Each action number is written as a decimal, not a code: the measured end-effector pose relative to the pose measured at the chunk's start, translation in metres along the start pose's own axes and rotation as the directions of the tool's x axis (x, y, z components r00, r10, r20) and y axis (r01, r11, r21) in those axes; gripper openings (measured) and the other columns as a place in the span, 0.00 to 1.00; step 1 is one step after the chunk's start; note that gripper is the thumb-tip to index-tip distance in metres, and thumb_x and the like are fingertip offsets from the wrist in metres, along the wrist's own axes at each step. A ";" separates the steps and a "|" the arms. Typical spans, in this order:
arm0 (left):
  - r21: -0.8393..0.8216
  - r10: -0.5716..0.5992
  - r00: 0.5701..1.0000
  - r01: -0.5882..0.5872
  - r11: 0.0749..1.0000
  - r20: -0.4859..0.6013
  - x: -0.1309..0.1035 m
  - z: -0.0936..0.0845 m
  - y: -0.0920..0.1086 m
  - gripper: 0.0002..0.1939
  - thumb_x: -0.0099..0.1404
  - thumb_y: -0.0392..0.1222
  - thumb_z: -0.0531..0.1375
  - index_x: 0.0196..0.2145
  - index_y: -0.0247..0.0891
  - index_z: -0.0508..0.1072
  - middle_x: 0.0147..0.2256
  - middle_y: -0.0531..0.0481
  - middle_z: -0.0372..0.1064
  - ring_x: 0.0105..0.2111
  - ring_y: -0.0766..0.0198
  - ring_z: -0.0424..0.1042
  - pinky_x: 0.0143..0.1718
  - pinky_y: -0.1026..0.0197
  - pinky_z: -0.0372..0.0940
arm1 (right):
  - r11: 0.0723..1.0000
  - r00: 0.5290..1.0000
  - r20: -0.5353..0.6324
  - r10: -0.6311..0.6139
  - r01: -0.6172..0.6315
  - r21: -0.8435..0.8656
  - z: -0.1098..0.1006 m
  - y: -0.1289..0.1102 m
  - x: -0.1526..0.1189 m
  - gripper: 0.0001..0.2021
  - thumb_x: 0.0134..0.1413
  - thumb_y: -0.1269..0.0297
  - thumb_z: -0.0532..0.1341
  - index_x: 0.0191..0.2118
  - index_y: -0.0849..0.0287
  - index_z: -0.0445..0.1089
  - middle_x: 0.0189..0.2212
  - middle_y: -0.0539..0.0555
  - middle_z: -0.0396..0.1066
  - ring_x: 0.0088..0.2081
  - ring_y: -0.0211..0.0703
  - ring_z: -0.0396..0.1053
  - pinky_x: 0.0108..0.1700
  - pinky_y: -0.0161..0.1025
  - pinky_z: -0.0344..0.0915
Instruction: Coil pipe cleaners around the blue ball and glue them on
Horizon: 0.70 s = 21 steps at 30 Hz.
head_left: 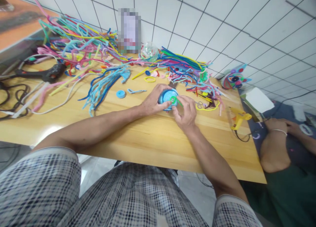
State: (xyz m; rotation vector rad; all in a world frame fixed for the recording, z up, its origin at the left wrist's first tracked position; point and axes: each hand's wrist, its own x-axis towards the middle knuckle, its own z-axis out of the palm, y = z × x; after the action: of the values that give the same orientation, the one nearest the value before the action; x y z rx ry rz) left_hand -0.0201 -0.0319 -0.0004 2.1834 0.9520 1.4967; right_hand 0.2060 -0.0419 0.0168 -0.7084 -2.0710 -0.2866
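Note:
A round blue coiled piece (168, 96) is held over the middle of the wooden table. My left hand (156, 100) is closed round its left side, with the thumb lying on its top. A small green ring (173, 100) sits on the coil, and a green strip runs from it toward my right hand (185, 111). The fingers of my right hand are pinched on this green strip at the coil's right edge. A smaller blue coil (120, 94) and a light blue looped piece (136, 91) lie to the left.
Colourful pipe cleaners (81, 42) heap at the back left, with blue strands (106, 85) before them. A black glue gun (46, 73) lies left, a yellow one (239, 118) right. Scissors (198, 104) lie near my right hand. Another person's arm (275, 148) is at far right.

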 end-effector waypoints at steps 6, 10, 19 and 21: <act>0.031 0.017 0.999 -0.016 0.999 -0.028 0.000 0.001 0.001 0.31 0.75 0.67 0.61 0.62 0.41 0.68 0.58 0.36 0.72 0.60 0.47 0.73 0.63 0.42 0.71 | 0.999 0.998 0.047 0.033 -0.032 -0.016 0.000 0.001 -0.003 0.16 0.73 0.59 0.62 0.60 0.57 0.76 0.48 0.61 0.79 0.50 0.53 0.78 0.55 0.51 0.75; 0.050 0.010 0.999 -0.008 0.999 -0.030 -0.001 0.001 0.001 0.31 0.74 0.66 0.62 0.63 0.41 0.67 0.58 0.37 0.72 0.60 0.47 0.72 0.63 0.41 0.71 | 0.999 0.998 0.043 0.039 -0.041 0.028 -0.001 -0.001 -0.002 0.16 0.73 0.61 0.62 0.61 0.57 0.74 0.46 0.60 0.80 0.48 0.52 0.77 0.52 0.49 0.74; 0.078 -0.011 1.000 0.009 0.997 0.018 -0.002 -0.001 0.003 0.33 0.73 0.62 0.64 0.66 0.41 0.67 0.60 0.35 0.68 0.63 0.44 0.69 0.67 0.38 0.67 | 1.000 1.000 -0.012 -0.012 0.012 0.015 -0.001 -0.004 0.003 0.11 0.73 0.65 0.62 0.55 0.58 0.76 0.40 0.58 0.81 0.42 0.50 0.76 0.48 0.46 0.71; 0.093 -0.027 1.000 0.025 0.995 0.015 -0.002 -0.001 0.004 0.33 0.72 0.61 0.65 0.65 0.41 0.67 0.60 0.36 0.69 0.63 0.44 0.69 0.66 0.38 0.67 | 1.000 1.000 -0.002 -0.002 0.002 0.014 -0.001 -0.004 0.002 0.11 0.73 0.65 0.62 0.56 0.57 0.76 0.40 0.58 0.81 0.42 0.50 0.76 0.48 0.47 0.71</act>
State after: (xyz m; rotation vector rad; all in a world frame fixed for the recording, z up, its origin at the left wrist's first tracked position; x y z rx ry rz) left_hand -0.0200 -0.0363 0.0010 2.2345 1.0610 1.4482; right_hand 0.2037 -0.0445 0.0195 -0.6979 -2.0702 -0.2735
